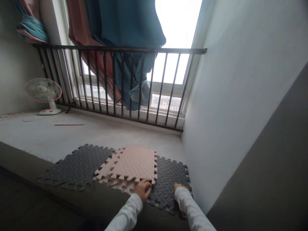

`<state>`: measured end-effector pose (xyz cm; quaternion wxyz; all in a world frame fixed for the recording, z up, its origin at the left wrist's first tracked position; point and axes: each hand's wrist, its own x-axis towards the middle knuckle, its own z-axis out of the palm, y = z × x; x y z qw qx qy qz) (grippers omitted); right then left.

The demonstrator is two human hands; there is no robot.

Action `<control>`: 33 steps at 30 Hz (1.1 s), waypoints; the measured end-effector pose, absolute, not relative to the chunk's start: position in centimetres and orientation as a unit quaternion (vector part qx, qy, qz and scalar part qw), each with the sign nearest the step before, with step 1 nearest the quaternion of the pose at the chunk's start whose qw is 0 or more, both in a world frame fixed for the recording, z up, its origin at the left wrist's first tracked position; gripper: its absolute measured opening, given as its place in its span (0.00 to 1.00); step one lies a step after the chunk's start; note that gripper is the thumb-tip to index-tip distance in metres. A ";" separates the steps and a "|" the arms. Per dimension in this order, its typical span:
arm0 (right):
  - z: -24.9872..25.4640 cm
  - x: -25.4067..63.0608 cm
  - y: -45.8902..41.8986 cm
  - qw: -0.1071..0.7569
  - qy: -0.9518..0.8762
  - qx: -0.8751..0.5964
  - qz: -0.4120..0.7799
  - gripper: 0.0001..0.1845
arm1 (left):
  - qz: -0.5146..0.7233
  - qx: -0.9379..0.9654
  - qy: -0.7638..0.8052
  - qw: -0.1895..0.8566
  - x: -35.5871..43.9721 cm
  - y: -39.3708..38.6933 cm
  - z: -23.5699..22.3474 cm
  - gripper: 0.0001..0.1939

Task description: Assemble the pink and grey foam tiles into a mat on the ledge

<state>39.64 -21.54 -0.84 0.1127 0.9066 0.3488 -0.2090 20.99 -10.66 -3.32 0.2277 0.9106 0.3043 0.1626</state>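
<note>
Beyond white sleeves (193, 208), the left grip (143, 190) is pinching the top pink mat (138, 162) on the ledge (108, 130), probably light, bendy, best held edgewise; the right grip (178, 185), closure unclear, is touching a dark mat (169, 176).

We record matt, foam-like pink puzzle mats (138, 162) and dark grey puzzle mats (83, 165), both rough with raised tread. Window railing (134, 49): metal, by look. Blue curtain (130, 25): smooth cloth. Fan base (50, 112): plastic. Ledge (36, 130): matt.
</note>
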 end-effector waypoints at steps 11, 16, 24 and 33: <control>0.0 38.7 -21.9 0.135 0.348 0.908 -0.192 0.27 | -0.033 0.788 0.606 0.102 16.7 -2.4 -5.4 0.40; -0.5 38.3 -22.0 0.145 0.315 0.919 -0.186 0.27 | -0.100 0.830 0.534 0.127 15.0 -0.6 -5.6 0.45; -1.5 34.5 -20.0 0.031 0.402 0.911 -0.091 0.30 | -0.126 0.844 0.496 0.159 14.9 1.1 -6.3 0.53; -3.0 32.8 -15.1 0.002 0.421 0.906 -0.043 0.21 | -0.166 0.854 0.460 0.178 14.5 2.8 -6.4 0.53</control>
